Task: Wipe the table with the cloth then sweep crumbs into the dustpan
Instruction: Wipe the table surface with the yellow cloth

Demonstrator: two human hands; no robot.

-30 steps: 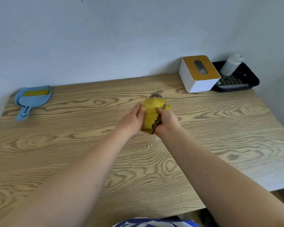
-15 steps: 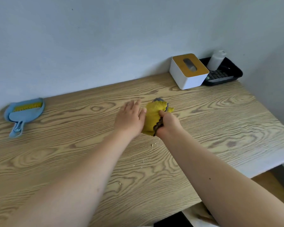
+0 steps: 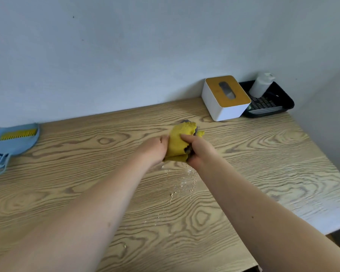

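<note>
Cloth (image 3: 180, 141), yellow with a grey underside, is bunched up above the middle of the wooden table (image 3: 263, 154), held between both hands. Right hand (image 3: 199, 152) grips it, thumb pressed across the front; left hand (image 3: 155, 149) holds its other edge, fingers hidden behind the fabric. Pale crumbs (image 3: 185, 183) lie scattered just below the hands. Blue dustpan (image 3: 14, 143) with a yellow-bristled brush rests far left; white tissue box (image 3: 225, 98) and black tray (image 3: 271, 103) sit far right

My two hands, left (image 3: 155, 148) and right (image 3: 199, 152), one yellow cloth (image 3: 180, 142), one blue dustpan (image 3: 18, 141) holding one brush (image 3: 12, 147), one tissue box (image 3: 225, 98), one black tray (image 3: 271, 103), one white bottle (image 3: 261, 85), on one wooden table (image 3: 263, 150).
</note>
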